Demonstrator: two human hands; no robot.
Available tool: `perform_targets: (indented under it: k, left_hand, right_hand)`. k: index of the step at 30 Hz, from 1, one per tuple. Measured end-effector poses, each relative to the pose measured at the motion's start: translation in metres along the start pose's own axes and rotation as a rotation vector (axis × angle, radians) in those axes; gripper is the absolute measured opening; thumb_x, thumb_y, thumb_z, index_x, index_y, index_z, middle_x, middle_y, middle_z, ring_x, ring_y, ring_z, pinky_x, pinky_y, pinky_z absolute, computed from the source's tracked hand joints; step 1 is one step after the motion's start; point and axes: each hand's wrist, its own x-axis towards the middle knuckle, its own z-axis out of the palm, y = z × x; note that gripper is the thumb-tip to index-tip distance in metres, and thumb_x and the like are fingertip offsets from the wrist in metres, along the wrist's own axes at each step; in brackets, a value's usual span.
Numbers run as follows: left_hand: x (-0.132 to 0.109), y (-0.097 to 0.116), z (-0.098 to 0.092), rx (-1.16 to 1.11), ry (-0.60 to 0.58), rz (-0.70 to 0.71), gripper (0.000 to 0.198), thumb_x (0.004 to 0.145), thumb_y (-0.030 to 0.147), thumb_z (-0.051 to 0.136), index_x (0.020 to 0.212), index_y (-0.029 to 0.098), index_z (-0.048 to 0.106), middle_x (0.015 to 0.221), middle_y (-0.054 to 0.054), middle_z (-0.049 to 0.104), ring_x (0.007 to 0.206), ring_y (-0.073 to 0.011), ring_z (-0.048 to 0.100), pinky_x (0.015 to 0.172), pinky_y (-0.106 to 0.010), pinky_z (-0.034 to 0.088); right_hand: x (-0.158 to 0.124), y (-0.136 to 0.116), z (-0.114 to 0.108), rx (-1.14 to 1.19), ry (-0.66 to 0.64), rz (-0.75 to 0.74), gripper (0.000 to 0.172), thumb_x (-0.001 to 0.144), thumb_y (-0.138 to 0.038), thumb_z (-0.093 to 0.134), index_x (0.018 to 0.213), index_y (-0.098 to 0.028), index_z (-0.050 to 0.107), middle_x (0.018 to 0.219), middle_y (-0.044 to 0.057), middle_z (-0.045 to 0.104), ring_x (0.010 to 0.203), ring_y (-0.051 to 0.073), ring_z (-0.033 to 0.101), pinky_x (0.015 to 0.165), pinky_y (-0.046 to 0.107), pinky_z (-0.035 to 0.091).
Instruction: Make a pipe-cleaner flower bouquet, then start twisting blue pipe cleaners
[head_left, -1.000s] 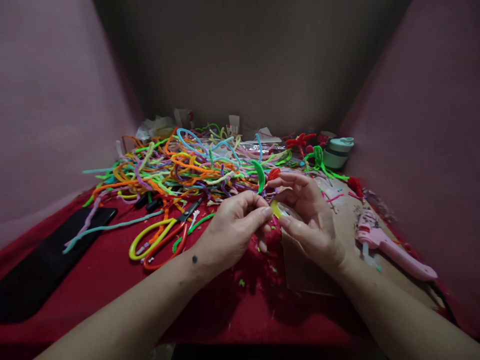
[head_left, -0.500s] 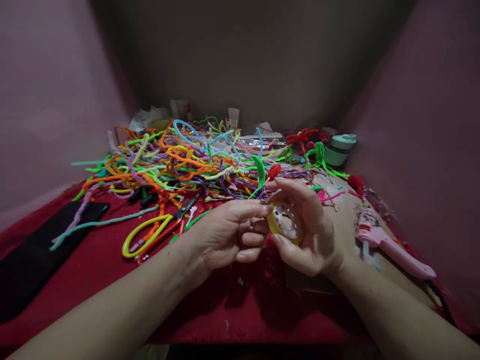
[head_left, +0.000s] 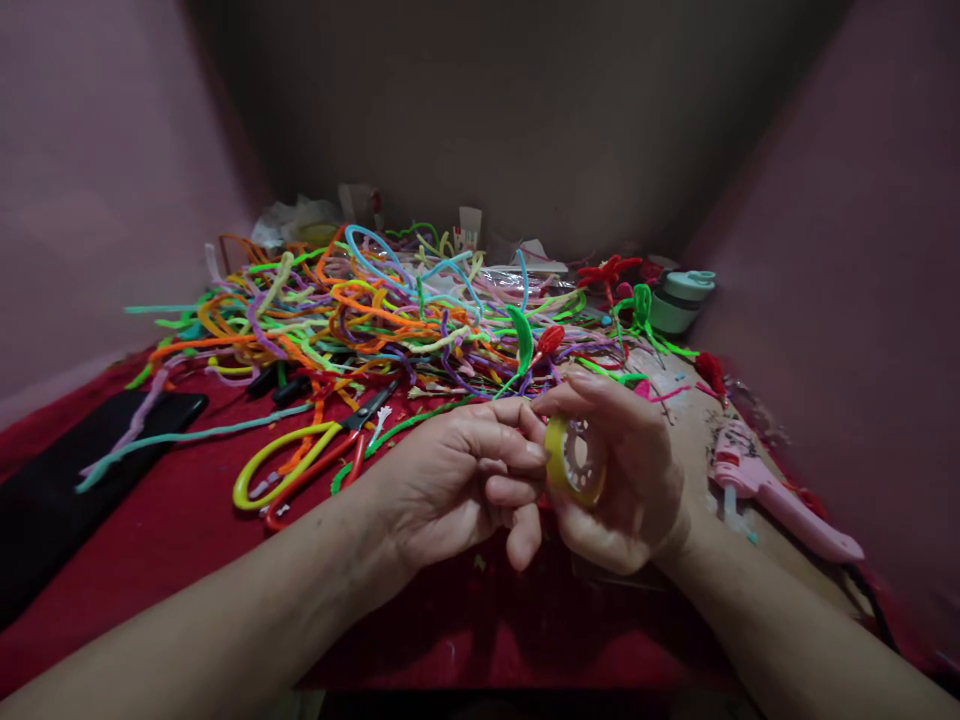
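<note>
Tape [head_left: 556, 460], a yellow roll with holes in its side, is up in the air over the desk [head_left: 165, 530], a little right of the middle and back from the front edge. I have it in my right hand [head_left: 630, 480]: the thumb is below, the fingers curl over the top, and they close only as far as the roll lets them. My left hand [head_left: 465, 480] is right beside it, half curled, with a fingertip at the rim. From so far off I cannot tell if those fingers pinch the loose end.

Past my hands a green leaf [head_left: 522, 340] and a red bud [head_left: 550, 342] are side by side. A big messy heap of fuzzy sticks [head_left: 367, 320] runs along the back edge of the desk. Scissors [head_left: 352, 422] with one yellow loop and one red loop lie to the left of my left hand. A flat black thing [head_left: 82, 480] is at the left edge. Near the right edge, a pink glue gun [head_left: 784, 498] lies on a brown board [head_left: 694, 425]. A pale green cup [head_left: 679, 300] is at the back right corner, near a red flower [head_left: 609, 270].
</note>
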Motion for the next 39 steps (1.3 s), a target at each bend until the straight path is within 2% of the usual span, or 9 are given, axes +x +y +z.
perform_targets:
  k: [3, 7, 11, 17, 22, 27, 33, 39]
  left_hand:
    - [-0.001, -0.001, 0.000, -0.023, -0.003, 0.003, 0.020, 0.068, -0.003, 0.043, 0.076, 0.014, 0.051, 0.059, 0.005, 0.034, 0.038, -0.0009, 0.025, 0.035, -0.018, 0.048]
    - [0.001, -0.002, 0.002, -0.055, -0.029, 0.008, 0.010, 0.076, 0.006, 0.046, 0.076, 0.014, 0.052, 0.057, 0.006, 0.033, 0.037, -0.0012, 0.024, 0.037, -0.021, 0.051]
    - [0.004, -0.003, 0.002, -0.056, -0.049, 0.018, 0.017, 0.076, 0.002, 0.044, 0.084, 0.014, 0.055, 0.058, 0.007, 0.035, 0.036, 0.0002, 0.022, 0.039, -0.022, 0.053]
    - [0.003, -0.005, 0.002, -0.070, -0.010, 0.029, 0.027, 0.066, -0.004, 0.044, 0.083, 0.014, 0.055, 0.060, 0.006, 0.042, 0.036, 0.0003, 0.024, 0.039, -0.022, 0.053]
    - [0.002, -0.005, 0.003, -0.050, 0.004, 0.049, 0.031, 0.061, -0.005, 0.043, 0.083, 0.013, 0.056, 0.057, 0.006, 0.040, 0.034, -0.0002, 0.022, 0.034, -0.020, 0.050]
    - [0.004, -0.006, 0.003, -0.112, -0.024, 0.019, 0.017, 0.072, 0.004, 0.046, 0.082, 0.015, 0.054, 0.055, 0.007, 0.032, 0.035, -0.0012, 0.022, 0.034, -0.021, 0.051]
    - [0.002, -0.009, 0.000, -0.074, -0.043, 0.048, 0.020, 0.073, 0.001, 0.044, 0.084, 0.014, 0.054, 0.054, 0.007, 0.037, 0.032, -0.0004, 0.028, 0.032, -0.016, 0.047]
    - [0.002, -0.009, 0.001, -0.037, -0.060, 0.050, 0.023, 0.069, 0.000, 0.040, 0.082, 0.014, 0.052, 0.052, 0.006, 0.044, 0.028, -0.0010, 0.032, 0.028, -0.015, 0.043]
  right_hand:
    - [-0.001, 0.002, 0.001, 0.029, 0.008, 0.043, 0.076, 0.064, -0.018, 0.058, 0.133, -0.035, 0.029, 0.114, 0.008, 0.052, 0.095, 0.030, 0.056, 0.078, 0.049, 0.047]
    - [-0.002, 0.005, 0.003, -0.021, 0.051, -0.005, 0.077, 0.062, -0.024, 0.061, 0.131, -0.037, 0.030, 0.122, 0.007, 0.047, 0.108, 0.034, 0.049, 0.085, 0.053, 0.043]
    - [-0.002, 0.004, 0.005, -0.084, 0.051, -0.045, 0.077, 0.060, -0.025, 0.064, 0.129, -0.041, 0.032, 0.125, 0.004, 0.046, 0.114, 0.035, 0.044, 0.085, 0.054, 0.045]
    - [-0.003, 0.003, 0.006, -0.076, 0.066, -0.149, 0.085, 0.057, -0.015, 0.065, 0.134, -0.031, 0.032, 0.123, 0.007, 0.045, 0.113, 0.034, 0.047, 0.094, 0.055, 0.040]
    - [-0.005, 0.004, 0.007, -0.061, 0.053, -0.047, 0.085, 0.058, -0.016, 0.062, 0.132, -0.039, 0.029, 0.127, 0.005, 0.044, 0.115, 0.034, 0.045, 0.084, 0.053, 0.048]
    - [-0.007, 0.004, 0.008, -0.032, 0.070, -0.024, 0.086, 0.055, -0.014, 0.060, 0.132, -0.037, 0.030, 0.128, 0.006, 0.043, 0.111, 0.035, 0.048, 0.083, 0.054, 0.047]
    - [-0.009, 0.005, 0.009, -0.007, 0.059, 0.026, 0.084, 0.055, -0.013, 0.060, 0.131, -0.034, 0.030, 0.126, 0.008, 0.044, 0.108, 0.034, 0.050, 0.078, 0.052, 0.049]
    - [-0.011, 0.001, 0.014, -0.001, 0.102, 0.025, 0.081, 0.057, -0.015, 0.056, 0.132, -0.034, 0.030, 0.125, 0.008, 0.046, 0.106, 0.032, 0.053, 0.082, 0.052, 0.048]
